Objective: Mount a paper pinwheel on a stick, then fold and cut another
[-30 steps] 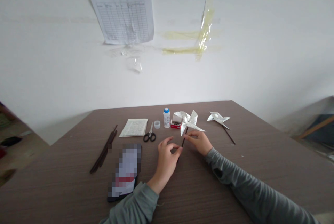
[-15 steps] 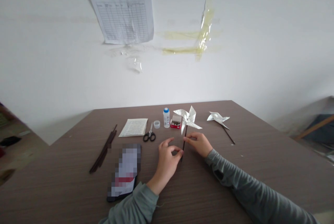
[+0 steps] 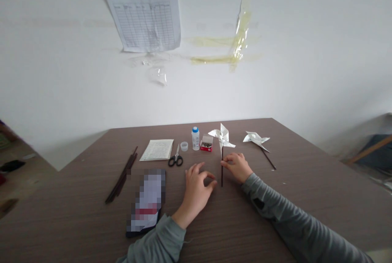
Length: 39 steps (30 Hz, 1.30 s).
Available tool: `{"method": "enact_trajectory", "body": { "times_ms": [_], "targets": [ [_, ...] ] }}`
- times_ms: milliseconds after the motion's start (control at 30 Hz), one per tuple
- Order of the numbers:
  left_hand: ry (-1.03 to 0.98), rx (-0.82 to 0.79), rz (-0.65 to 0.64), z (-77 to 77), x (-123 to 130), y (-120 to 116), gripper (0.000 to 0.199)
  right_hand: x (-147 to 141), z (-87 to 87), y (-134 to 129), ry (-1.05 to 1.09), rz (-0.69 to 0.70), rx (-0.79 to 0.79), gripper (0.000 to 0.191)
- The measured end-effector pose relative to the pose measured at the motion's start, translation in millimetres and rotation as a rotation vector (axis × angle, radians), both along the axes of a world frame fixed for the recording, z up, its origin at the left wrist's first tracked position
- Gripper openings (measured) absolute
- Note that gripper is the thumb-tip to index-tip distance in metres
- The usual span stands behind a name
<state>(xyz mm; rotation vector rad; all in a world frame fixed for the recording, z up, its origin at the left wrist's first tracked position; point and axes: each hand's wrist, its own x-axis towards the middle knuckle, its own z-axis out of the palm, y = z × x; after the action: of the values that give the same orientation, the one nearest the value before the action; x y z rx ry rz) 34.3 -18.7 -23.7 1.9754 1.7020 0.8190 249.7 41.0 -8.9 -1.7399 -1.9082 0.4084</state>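
Note:
A white paper pinwheel on a thin dark stick is held by my right hand, its fingertips closed on the stick below the blades. The stick's lower end hangs free, left of my right palm. My left hand is just to the left, apart from the stick, its thumb and fingers curved with a gap between them and nothing held. A second paper pinwheel lies on the table to the right. Behind the held pinwheel's left side stands a small red box of small metal pieces.
On the brown table stand a blue-capped bottle and a small clear cup. Scissors, folded paper, dark sticks and a phone lie leftward. Behind is a white wall with a taped sheet.
My left fingers have let go of the stick. My right hand has moved the pinwheel slightly to the right, and its stick now stands more upright.

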Motion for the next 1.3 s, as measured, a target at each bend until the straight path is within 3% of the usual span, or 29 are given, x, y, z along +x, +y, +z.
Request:
{"method": "enact_trajectory", "body": {
  "times_ms": [100,333,600,733,967,1100,1300],
  "targets": [
    [0.136,-0.071,-0.037,7.4,-0.4,-6.0,0.023,7.0,9.5,1.6,-0.136,-0.088,-0.142,0.021],
    [0.251,-0.172,-0.103,22.1,-3.8,-15.9,0.042,29.7,9.7,15.0,-0.275,-0.132,-0.187,0.022],
    [0.192,-0.142,-0.140,13.1,-12.6,-18.9,0.042,44.3,-6.4,19.8,-0.307,-0.126,-0.111,0.013],
    [0.184,-0.131,-0.146,8.9,-16.1,-19.0,0.042,45.3,-5.7,14.2,-0.271,-0.117,-0.027,0.013],
    [0.187,-0.133,-0.146,10.8,-16.5,-19.6,0.042,49.0,0.6,14.9,-0.328,-0.079,-0.091,0.041],
    [0.183,-0.141,-0.155,13.5,-16.3,-21.1,0.044,51.5,-8.4,18.7,-0.346,-0.044,-0.092,0.044],
    [0.194,-0.146,-0.153,14.4,-15.8,-21.9,0.045,56.3,-11.8,23.5,-0.343,-0.101,-0.091,0.046]
  ]
}}
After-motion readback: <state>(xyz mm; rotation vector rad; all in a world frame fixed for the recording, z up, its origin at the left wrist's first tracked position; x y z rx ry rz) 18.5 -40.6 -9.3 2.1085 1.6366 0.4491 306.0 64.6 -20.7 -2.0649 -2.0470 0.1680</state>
